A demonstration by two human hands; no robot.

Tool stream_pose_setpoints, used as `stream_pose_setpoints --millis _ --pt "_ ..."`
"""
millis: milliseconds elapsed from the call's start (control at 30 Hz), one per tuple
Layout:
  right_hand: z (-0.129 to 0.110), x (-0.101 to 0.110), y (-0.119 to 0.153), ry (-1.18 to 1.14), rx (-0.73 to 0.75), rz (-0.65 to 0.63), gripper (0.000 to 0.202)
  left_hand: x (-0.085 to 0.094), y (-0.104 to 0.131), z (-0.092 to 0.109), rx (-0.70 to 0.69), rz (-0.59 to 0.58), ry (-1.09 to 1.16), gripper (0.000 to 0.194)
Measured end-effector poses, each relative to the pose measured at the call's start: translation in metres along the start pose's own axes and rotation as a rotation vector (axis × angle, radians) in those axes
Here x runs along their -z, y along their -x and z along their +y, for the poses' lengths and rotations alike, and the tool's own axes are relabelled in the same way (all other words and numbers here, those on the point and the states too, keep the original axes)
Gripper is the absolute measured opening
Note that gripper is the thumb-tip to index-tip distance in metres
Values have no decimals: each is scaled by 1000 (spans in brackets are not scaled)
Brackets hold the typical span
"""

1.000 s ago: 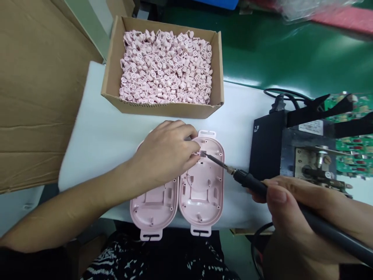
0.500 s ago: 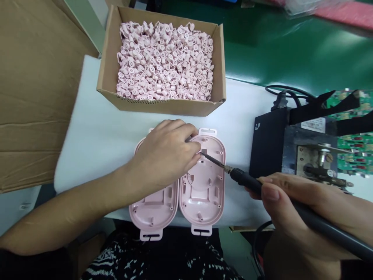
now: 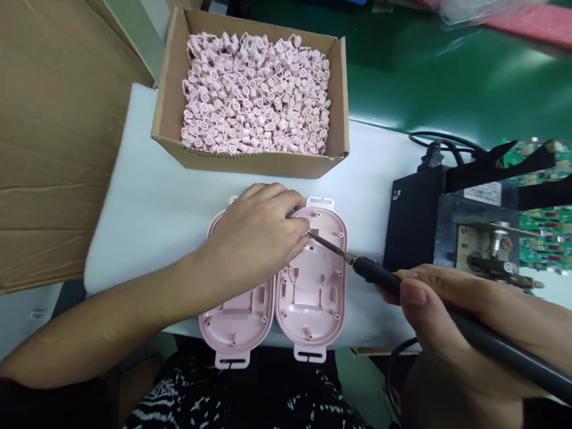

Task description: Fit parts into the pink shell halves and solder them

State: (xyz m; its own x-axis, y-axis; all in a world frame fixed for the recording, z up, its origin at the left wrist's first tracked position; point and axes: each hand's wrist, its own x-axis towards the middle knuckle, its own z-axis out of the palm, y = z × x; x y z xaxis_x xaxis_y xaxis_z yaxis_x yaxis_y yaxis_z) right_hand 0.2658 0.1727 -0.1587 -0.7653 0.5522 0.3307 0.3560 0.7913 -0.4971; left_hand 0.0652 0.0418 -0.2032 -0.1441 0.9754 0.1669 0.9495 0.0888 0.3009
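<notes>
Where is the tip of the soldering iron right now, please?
In the head view, the soldering iron, held in the right hand, has its tip at the upper part of the right pink shell, beside the left hand fingers.

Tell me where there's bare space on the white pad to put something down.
Most room is on the white pad left of the left hand, below the cardboard box. A smaller bare strip lies between the right pink shell and the black unit. The middle is crowded: both shells, soldering iron, right hand.
</notes>
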Motion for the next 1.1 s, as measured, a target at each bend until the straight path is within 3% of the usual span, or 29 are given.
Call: stream_pose_setpoints --millis 300,500,1100 --pt "11 -2 -1 -35 101 65 19 0 1 -1 2 1 -3 16" --pt "11 -3 -1 -39 23 65 20 0 1 0 7 -3 1 15" --pt "17 -1 3 15 53 82 16 1 1 0 11 -11 2 16"
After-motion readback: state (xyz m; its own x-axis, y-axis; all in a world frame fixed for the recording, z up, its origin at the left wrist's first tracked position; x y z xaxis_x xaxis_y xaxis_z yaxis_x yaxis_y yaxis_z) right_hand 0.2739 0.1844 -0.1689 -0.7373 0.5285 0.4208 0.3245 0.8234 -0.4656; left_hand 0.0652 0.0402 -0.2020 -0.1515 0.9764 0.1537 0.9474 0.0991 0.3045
